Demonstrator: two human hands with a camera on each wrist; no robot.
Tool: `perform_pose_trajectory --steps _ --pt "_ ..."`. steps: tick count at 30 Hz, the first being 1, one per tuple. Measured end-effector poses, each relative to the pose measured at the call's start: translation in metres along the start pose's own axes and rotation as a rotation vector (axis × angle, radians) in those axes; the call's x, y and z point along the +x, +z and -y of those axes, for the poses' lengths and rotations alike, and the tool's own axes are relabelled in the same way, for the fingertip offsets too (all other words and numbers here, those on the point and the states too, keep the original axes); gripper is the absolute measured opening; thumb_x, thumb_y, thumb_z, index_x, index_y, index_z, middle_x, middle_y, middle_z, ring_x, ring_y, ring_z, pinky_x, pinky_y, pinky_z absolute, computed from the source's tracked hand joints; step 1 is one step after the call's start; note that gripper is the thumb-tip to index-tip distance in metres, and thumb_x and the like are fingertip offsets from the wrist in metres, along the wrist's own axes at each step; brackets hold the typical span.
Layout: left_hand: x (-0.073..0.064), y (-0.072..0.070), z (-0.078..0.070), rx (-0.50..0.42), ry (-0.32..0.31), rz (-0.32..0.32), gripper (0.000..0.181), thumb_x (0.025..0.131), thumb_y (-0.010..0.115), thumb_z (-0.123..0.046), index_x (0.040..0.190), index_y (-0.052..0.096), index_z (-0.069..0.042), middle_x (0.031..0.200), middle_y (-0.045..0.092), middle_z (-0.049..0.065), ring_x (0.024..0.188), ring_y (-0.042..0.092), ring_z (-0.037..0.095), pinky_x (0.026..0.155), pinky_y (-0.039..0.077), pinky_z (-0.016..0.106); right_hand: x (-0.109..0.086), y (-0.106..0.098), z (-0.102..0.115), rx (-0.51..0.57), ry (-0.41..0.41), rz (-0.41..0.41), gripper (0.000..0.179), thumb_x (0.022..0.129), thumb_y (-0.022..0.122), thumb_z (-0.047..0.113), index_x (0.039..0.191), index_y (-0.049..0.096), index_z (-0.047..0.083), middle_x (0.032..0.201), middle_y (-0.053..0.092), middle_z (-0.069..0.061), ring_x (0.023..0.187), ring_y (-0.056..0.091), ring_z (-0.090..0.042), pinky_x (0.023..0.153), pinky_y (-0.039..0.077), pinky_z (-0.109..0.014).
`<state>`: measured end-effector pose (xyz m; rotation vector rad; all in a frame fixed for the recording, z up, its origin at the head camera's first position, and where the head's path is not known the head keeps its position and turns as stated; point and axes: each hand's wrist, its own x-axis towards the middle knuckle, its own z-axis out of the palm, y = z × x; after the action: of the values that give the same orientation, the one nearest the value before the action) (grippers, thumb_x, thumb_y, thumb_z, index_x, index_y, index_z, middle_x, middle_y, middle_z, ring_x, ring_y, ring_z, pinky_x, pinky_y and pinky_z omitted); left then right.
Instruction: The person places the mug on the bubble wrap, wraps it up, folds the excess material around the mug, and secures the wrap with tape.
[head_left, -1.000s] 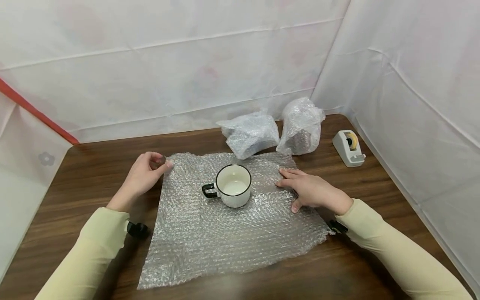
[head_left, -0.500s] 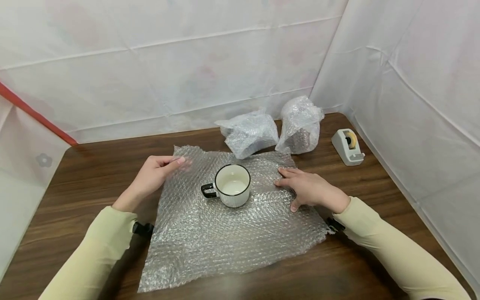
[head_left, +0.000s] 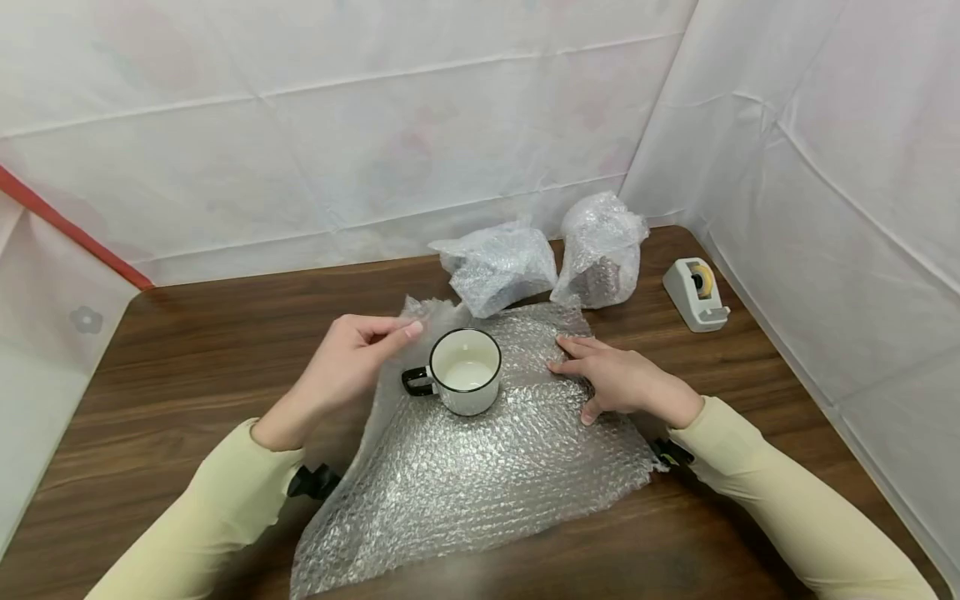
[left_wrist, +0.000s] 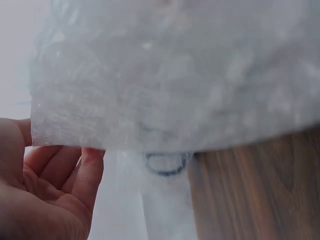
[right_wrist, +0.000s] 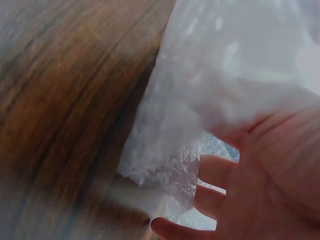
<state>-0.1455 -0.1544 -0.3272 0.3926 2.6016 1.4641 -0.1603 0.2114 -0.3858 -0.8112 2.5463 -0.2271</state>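
Observation:
A white enamel mug (head_left: 467,372) with a black rim and black handle stands upright on a sheet of bubble wrap (head_left: 480,475). To the mug's left, my left hand (head_left: 351,360) pinches the sheet's far left corner between thumb and fingers and holds it raised. The left wrist view shows the lifted bubble wrap (left_wrist: 165,90) hanging from those fingers, the mug's dark rim partly visible below it. My right hand (head_left: 622,379) rests with spread fingers on the right part of the sheet, apart from the mug.
Two bubble-wrapped bundles, one lying (head_left: 501,265) and one more upright (head_left: 602,250), sit behind the sheet. A white tape dispenser (head_left: 696,294) stands at the back right of the wooden table (head_left: 202,367). White curtains (head_left: 390,125) hang behind and to the right.
My left hand has taken the far left corner of the bubble wrap and moved right with it, lifting the left edge toward the mug. My right hand and the mug stay put.

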Motion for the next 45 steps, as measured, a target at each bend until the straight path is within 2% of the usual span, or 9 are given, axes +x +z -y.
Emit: perform_pose_trajectory --steps 6,11,16,20,27,31,35,39,45 --pt "-0.003 0.016 -0.006 0.186 0.246 0.089 0.026 0.1 0.063 -0.029 0.119 0.075 -0.015 0.115 0.072 -0.002 0.096 0.067 0.011 0.079 0.055 0.033 0.0 0.0 0.001 0.012 -0.014 0.001 0.089 0.069 0.089 0.034 0.148 0.05 0.02 0.164 0.018 -0.013 0.148 0.018 -0.036 0.095 0.046 -0.059" --pt "-0.004 0.018 -0.004 0.339 0.457 0.225 0.037 0.103 0.057 -0.03 0.131 0.066 -0.008 0.134 0.063 0.005 0.126 0.056 0.018 0.103 0.047 0.04 0.0 0.002 -0.003 0.033 -0.046 -0.026 0.09 0.069 0.09 0.032 0.148 0.05 0.019 0.164 0.019 -0.014 0.148 0.018 -0.038 0.103 0.04 -0.058" --pt "-0.008 0.011 -0.004 0.351 0.414 0.367 0.038 0.108 0.04 -0.021 0.138 0.059 -0.006 0.149 0.048 0.006 0.139 0.041 0.017 0.114 0.033 0.04 -0.004 0.006 -0.011 0.041 -0.089 -0.064 0.092 0.071 0.089 0.033 0.151 0.045 0.019 0.164 0.018 -0.013 0.148 0.018 -0.038 0.108 0.035 -0.058" --pt "-0.006 0.007 -0.006 0.419 0.403 0.449 0.045 0.099 0.044 -0.003 0.145 0.05 -0.005 0.153 0.043 0.006 0.129 0.051 0.016 0.102 0.044 0.035 -0.015 0.012 -0.018 0.081 -0.15 -0.142 0.092 0.074 0.087 0.034 0.153 0.042 0.017 0.163 0.022 -0.013 0.146 0.021 -0.04 0.109 0.034 -0.058" --pt "-0.003 0.004 -0.007 0.51 0.495 0.486 0.043 0.098 0.052 0.004 0.141 0.053 -0.001 0.152 0.044 0.012 0.14 0.04 0.022 0.112 0.035 0.04 -0.049 0.025 -0.036 0.115 -0.272 -0.326 0.051 0.089 0.074 0.005 0.138 0.06 0.008 0.15 0.045 -0.017 0.134 0.044 -0.037 0.103 0.043 -0.053" --pt "-0.005 0.003 -0.004 0.52 0.513 0.473 0.052 0.092 0.054 0.014 0.142 0.054 -0.003 0.152 0.044 0.009 0.141 0.039 0.021 0.111 0.036 0.04 -0.072 0.033 -0.039 0.049 -0.309 -0.317 0.074 0.073 0.074 -0.016 0.139 0.059 0.012 0.152 0.04 -0.021 0.131 0.042 -0.039 0.092 0.052 -0.049" --pt "-0.005 0.003 0.002 0.537 0.591 0.423 0.061 0.084 0.055 0.02 0.14 0.057 -0.006 0.15 0.048 0.006 0.139 0.042 0.018 0.111 0.037 0.038 -0.084 0.037 -0.036 0.051 -0.4 -0.369 0.067 0.07 0.085 -0.002 0.13 0.068 0.021 0.152 0.039 -0.02 0.13 0.04 -0.037 0.09 0.052 -0.039" --pt "-0.003 0.003 0.011 0.506 0.707 0.37 0.058 0.083 0.054 0.021 0.135 0.062 -0.006 0.144 0.055 0.005 0.135 0.047 0.02 0.112 0.036 0.036 -0.08 0.033 -0.03 0.107 -0.496 -0.555 0.017 0.093 0.072 0.029 0.108 0.077 0.023 0.141 0.055 -0.012 0.122 0.05 -0.027 0.102 0.041 -0.02" --pt "-0.004 0.002 0.017 0.446 0.716 0.407 0.065 0.081 0.048 0.024 0.139 0.058 -0.005 0.148 0.05 0.006 0.139 0.042 0.021 0.115 0.031 0.034 -0.052 0.014 0.001 0.171 -0.563 -0.852 0.031 0.102 0.054 0.039 0.097 0.076 0.017 0.118 0.068 -0.007 0.103 0.055 -0.022 0.087 0.042 -0.023"
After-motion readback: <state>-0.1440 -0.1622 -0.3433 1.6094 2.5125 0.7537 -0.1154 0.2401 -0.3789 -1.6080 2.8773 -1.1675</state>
